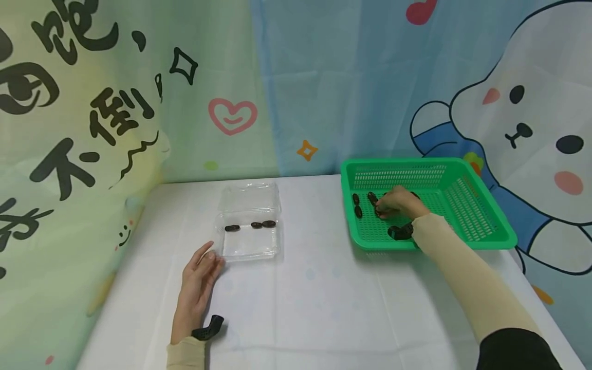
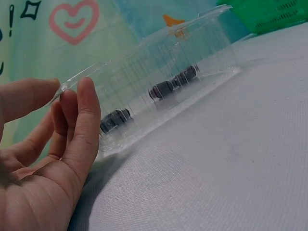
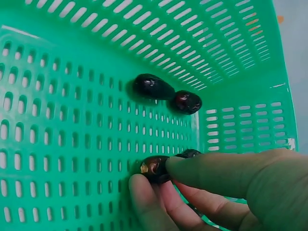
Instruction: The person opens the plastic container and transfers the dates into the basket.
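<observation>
A clear plastic clamshell box (image 1: 250,247) lies with its lid (image 1: 248,198) folded back. Three dark brown dates sit in it, one date (image 1: 232,227) at the left and a pair (image 2: 173,83) end to end at the right. My left hand (image 1: 199,282) pinches the box's near left corner at the rim between thumb and fingers. Over in the green basket (image 1: 497,237), my right hand (image 1: 401,201) reaches down. Its thumb and fingers pinch a glossy date (image 3: 152,167) just above the slotted floor. Two more dates (image 3: 154,86) lie close by, and another is partly hidden behind the thumb.
More dates (image 1: 357,205) lie along the basket's left side. The basket's raised walls surround my right hand. A white cloth (image 1: 314,298) covers the table, and a printed curtain (image 1: 314,103) hangs right behind it. Black wrist cameras (image 1: 209,328) stick out from both wrists.
</observation>
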`<state>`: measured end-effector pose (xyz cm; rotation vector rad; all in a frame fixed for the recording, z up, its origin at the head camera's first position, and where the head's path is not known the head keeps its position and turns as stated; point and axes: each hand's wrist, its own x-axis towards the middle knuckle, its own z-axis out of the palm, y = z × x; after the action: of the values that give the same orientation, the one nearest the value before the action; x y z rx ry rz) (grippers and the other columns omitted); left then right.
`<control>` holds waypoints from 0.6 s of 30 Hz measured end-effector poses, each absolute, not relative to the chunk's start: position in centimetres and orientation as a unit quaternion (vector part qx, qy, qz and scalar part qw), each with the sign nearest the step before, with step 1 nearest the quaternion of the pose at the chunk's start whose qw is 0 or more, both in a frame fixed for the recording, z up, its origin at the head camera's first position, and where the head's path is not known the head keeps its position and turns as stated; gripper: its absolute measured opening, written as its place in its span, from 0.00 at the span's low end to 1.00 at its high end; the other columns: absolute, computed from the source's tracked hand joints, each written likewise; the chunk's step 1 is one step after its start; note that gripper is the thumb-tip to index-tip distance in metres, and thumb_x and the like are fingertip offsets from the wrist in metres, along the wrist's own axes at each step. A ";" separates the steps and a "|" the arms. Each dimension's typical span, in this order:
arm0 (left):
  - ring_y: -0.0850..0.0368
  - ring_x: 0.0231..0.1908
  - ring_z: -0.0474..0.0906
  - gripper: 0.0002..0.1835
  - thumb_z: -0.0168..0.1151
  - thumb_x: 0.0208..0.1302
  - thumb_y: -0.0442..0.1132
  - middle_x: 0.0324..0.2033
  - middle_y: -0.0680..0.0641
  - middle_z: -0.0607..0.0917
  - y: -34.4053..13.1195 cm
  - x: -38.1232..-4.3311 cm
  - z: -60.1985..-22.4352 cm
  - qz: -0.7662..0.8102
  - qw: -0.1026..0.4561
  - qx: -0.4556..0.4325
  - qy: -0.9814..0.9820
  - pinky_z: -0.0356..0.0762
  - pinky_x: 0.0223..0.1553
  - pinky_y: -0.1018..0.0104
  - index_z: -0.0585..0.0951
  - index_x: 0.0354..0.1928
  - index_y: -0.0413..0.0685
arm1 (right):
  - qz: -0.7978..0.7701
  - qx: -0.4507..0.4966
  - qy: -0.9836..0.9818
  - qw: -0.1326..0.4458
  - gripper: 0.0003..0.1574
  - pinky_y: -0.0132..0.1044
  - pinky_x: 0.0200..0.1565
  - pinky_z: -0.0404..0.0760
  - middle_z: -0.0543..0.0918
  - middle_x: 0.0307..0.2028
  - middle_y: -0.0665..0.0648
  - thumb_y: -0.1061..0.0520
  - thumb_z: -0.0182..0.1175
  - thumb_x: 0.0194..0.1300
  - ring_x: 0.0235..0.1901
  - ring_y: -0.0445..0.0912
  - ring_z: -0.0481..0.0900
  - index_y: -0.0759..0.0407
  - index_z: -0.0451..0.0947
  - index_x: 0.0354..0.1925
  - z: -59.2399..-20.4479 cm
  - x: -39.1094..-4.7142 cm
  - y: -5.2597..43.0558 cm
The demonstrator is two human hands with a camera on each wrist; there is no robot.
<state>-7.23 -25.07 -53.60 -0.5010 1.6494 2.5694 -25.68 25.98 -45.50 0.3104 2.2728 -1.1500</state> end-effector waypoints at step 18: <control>0.65 0.48 0.82 0.30 0.58 0.78 0.34 0.49 0.53 0.79 -25.1 -7.2 -53.6 0.834 0.019 -0.159 0.528 0.85 0.58 0.74 0.62 0.77 0.45 | -0.441 0.098 0.849 0.274 0.23 0.50 0.59 0.88 0.76 0.60 0.72 0.63 0.55 0.78 0.52 0.57 0.87 0.76 0.73 0.64 -45.7 -25.2 26.2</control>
<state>-7.19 -25.10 -53.61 -0.4936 1.6394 2.5883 -25.16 26.20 -45.75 0.2645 2.2830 -1.1874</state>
